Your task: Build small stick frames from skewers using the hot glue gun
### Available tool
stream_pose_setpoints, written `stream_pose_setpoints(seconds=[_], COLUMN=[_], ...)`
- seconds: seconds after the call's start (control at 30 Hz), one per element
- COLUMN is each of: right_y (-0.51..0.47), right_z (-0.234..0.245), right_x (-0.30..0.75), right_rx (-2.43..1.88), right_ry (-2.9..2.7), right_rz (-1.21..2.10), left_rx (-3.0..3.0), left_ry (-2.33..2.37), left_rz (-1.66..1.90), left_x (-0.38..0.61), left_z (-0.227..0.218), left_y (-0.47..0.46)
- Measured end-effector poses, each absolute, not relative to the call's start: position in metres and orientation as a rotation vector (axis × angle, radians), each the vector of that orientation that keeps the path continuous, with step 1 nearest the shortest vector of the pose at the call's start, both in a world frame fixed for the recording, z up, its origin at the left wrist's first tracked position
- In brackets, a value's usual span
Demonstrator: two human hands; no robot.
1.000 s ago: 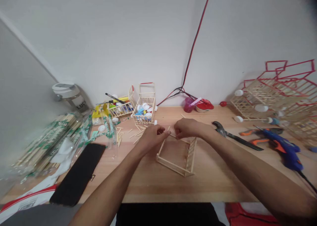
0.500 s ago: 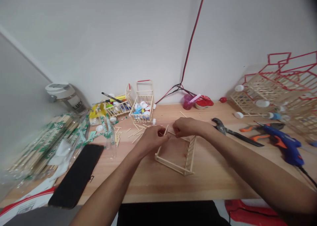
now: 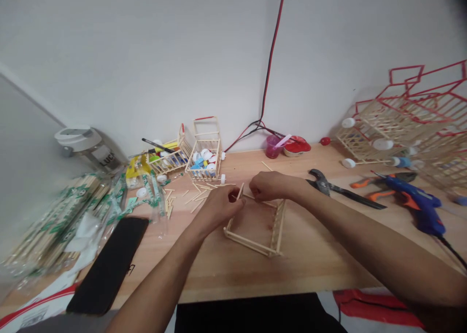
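Observation:
A box-like frame of thin wooden sticks (image 3: pixel 251 245) lies on the wooden table in front of me, with a slatted side at its right. My left hand (image 3: pixel 222 201) is closed at the frame's far left corner, thumb and fingers around a short upright stick there. Just to the right, my right hand (image 3: pixel 269 184) has its fingers pinched together at the frame's far side, close to a stick running between the hands. Whatever small thing those fingertips hold is hidden. Short cut sticks (image 3: pixel 197 194) are scattered beyond my left hand.
Small stick carts (image 3: pixel 206 150) filled with bottle caps stand against the wall. Right are pliers (image 3: pixel 330 187), a blue glue gun (image 3: pixel 416 197) and red-handled stick carts (image 3: pixel 386 124). Left lie a black phone (image 3: pixel 109 265) and bagged sticks (image 3: pixel 54 221). A purple cup (image 3: pixel 272 148) stands at the back.
The view has shifted slightly, so everything sits a little further left in the picture. Both hands stay at the frame's far side, with hardly any movement.

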State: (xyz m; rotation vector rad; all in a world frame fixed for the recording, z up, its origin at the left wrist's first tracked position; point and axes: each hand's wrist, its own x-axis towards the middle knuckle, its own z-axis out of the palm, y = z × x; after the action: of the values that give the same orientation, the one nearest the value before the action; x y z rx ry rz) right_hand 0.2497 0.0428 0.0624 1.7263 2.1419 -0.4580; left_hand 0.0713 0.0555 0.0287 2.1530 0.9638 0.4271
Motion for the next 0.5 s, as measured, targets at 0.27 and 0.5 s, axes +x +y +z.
stream_pose_setpoints(seconds=[0.27, 0.5], right_y=[0.038, 0.032], right_z=[0.065, 0.073], right_x=[0.247, 0.253], right_rx=[1.714, 1.759], right_ry=[2.175, 2.192], right_rz=[-0.435, -0.367], left_rx=[2.041, 1.896], left_ry=[0.964, 0.926], left_rz=[0.445, 0.449], left_x=[0.072, 0.071], left_z=[0.028, 0.029], left_y=[0.056, 0.056])
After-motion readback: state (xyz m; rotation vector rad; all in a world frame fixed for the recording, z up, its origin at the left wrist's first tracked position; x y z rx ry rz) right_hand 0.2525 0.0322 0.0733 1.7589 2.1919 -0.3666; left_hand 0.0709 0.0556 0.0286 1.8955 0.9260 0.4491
